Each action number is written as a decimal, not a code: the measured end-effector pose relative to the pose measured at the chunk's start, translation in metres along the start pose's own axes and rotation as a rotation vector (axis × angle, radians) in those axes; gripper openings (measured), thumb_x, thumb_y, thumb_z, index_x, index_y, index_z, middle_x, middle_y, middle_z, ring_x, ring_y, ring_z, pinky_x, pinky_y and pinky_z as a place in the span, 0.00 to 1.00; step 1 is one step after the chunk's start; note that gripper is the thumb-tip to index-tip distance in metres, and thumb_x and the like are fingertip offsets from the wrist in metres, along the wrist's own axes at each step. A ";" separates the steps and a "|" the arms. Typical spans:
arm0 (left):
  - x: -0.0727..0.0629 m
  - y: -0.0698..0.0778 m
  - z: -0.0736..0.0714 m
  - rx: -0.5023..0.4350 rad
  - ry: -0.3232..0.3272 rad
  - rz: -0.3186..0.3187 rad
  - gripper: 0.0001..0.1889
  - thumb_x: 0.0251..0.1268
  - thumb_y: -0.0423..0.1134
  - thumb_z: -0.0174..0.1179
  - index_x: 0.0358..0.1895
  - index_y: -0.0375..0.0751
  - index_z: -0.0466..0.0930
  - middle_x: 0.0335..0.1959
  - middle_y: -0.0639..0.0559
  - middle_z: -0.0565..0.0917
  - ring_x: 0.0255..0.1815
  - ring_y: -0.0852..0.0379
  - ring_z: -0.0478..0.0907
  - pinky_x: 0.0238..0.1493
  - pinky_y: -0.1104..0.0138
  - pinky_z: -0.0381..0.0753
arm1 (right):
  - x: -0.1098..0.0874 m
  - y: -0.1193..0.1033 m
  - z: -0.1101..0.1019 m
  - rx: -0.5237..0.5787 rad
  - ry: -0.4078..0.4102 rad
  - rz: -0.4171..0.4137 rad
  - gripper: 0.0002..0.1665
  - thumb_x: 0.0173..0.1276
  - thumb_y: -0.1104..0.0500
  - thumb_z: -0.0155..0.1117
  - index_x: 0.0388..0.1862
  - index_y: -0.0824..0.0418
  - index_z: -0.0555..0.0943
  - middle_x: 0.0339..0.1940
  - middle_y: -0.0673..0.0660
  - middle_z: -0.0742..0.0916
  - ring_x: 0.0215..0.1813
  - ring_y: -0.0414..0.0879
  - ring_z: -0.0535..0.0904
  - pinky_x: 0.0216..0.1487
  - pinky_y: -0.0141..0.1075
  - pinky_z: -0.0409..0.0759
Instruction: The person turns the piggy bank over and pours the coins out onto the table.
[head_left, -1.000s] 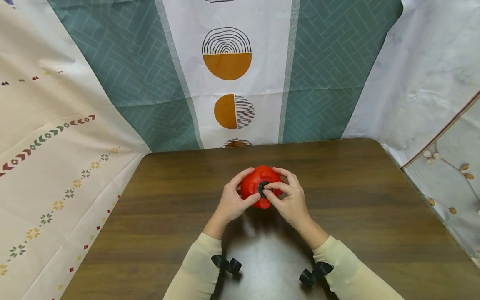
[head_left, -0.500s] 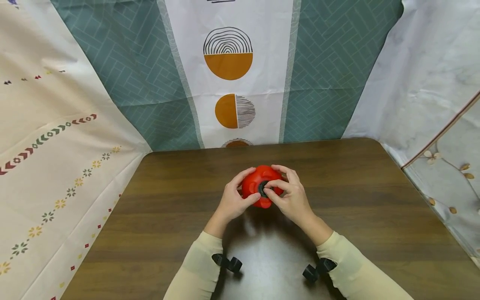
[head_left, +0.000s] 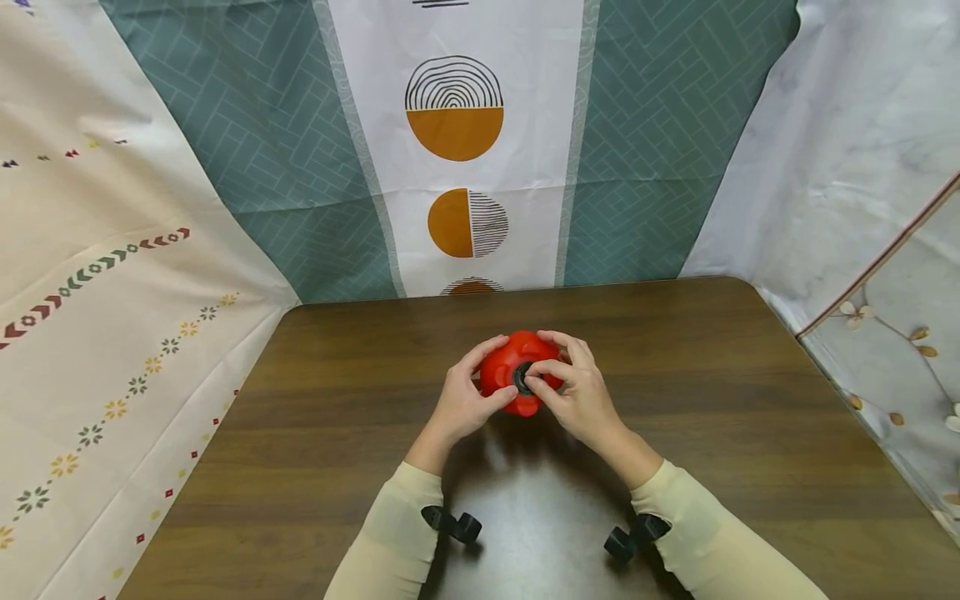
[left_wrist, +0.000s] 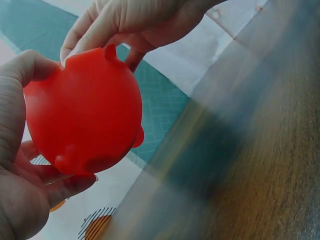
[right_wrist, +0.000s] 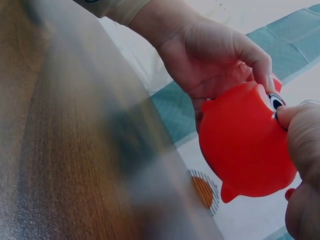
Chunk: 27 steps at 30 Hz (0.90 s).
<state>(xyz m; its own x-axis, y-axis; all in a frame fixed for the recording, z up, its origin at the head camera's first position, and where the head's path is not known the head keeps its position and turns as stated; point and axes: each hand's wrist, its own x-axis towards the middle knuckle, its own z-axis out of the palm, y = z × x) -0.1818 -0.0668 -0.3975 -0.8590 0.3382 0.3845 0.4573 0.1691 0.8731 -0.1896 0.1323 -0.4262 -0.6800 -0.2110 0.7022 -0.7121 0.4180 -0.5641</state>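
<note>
A round red piggy bank (head_left: 498, 367) with short stubby feet is held up above the table, its underside turned toward me in the head view. My left hand (head_left: 463, 402) grips its left side, thumb near the middle and fingers around the far edge. A dark round plug (head_left: 520, 380) sits in the centre of that underside. My right hand (head_left: 587, 402) has thumb and a finger pinched at the plug, while another finger rests on the bank's upper right edge. The smooth red body (left_wrist: 87, 112) fills much of the left wrist view. In the right wrist view, the plug (right_wrist: 276, 103) shows a dark-and-white ring.
The brown wooden table (head_left: 337, 467) spreads out beneath both forearms. Patterned cloths hang behind it, a teal and white one (head_left: 300, 150) at the back and pale ones at the sides. Black wrist cameras (head_left: 467, 528) are strapped over the sleeves.
Both hands stay at the piggy bank and its plug. The right hand's fingers and wrist shift slightly; the bank keeps nearly the same place.
</note>
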 end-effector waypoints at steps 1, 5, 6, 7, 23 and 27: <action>0.001 -0.005 0.001 0.001 0.003 0.001 0.31 0.57 0.29 0.64 0.66 0.37 0.68 0.65 0.40 0.72 0.48 0.43 0.79 0.43 0.62 0.84 | 0.000 0.001 0.000 -0.002 -0.002 0.001 0.04 0.56 0.62 0.74 0.32 0.56 0.87 0.61 0.57 0.77 0.62 0.53 0.67 0.52 0.53 0.75; 0.002 -0.028 0.002 0.003 0.012 0.005 0.32 0.56 0.34 0.65 0.67 0.48 0.70 0.66 0.49 0.71 0.48 0.48 0.79 0.43 0.63 0.83 | 0.000 0.003 0.000 -0.005 -0.014 -0.013 0.05 0.56 0.63 0.74 0.32 0.56 0.87 0.61 0.57 0.77 0.63 0.54 0.66 0.52 0.53 0.75; 0.003 -0.031 0.002 0.006 0.014 0.003 0.32 0.56 0.35 0.65 0.67 0.50 0.70 0.66 0.51 0.71 0.48 0.49 0.79 0.43 0.64 0.83 | 0.001 0.003 0.000 -0.007 -0.019 -0.019 0.05 0.56 0.63 0.74 0.32 0.56 0.87 0.61 0.58 0.77 0.63 0.54 0.66 0.52 0.52 0.76; 0.002 -0.030 0.002 0.008 0.013 0.006 0.32 0.56 0.34 0.65 0.67 0.49 0.70 0.66 0.51 0.71 0.48 0.49 0.79 0.43 0.64 0.83 | 0.001 0.004 -0.001 -0.007 -0.024 -0.026 0.04 0.57 0.62 0.74 0.32 0.56 0.87 0.61 0.58 0.77 0.63 0.54 0.66 0.52 0.52 0.76; -0.001 0.005 -0.004 0.020 -0.031 -0.003 0.30 0.55 0.29 0.63 0.65 0.34 0.69 0.61 0.37 0.74 0.47 0.42 0.79 0.43 0.62 0.83 | 0.006 0.000 -0.007 -0.039 -0.104 -0.125 0.03 0.60 0.60 0.72 0.31 0.58 0.86 0.59 0.58 0.77 0.63 0.54 0.67 0.52 0.49 0.78; -0.001 0.006 -0.004 0.009 -0.045 -0.023 0.30 0.56 0.29 0.62 0.66 0.35 0.69 0.59 0.37 0.75 0.46 0.42 0.80 0.42 0.64 0.84 | 0.006 -0.001 -0.007 -0.045 -0.112 -0.144 0.02 0.59 0.61 0.72 0.31 0.57 0.86 0.59 0.58 0.77 0.63 0.54 0.67 0.54 0.48 0.78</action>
<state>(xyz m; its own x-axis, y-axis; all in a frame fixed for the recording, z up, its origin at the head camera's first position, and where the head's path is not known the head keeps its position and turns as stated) -0.1791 -0.0702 -0.3912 -0.8583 0.3753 0.3500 0.4396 0.1857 0.8788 -0.1919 0.1372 -0.4184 -0.5885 -0.3677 0.7201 -0.7968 0.4149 -0.4393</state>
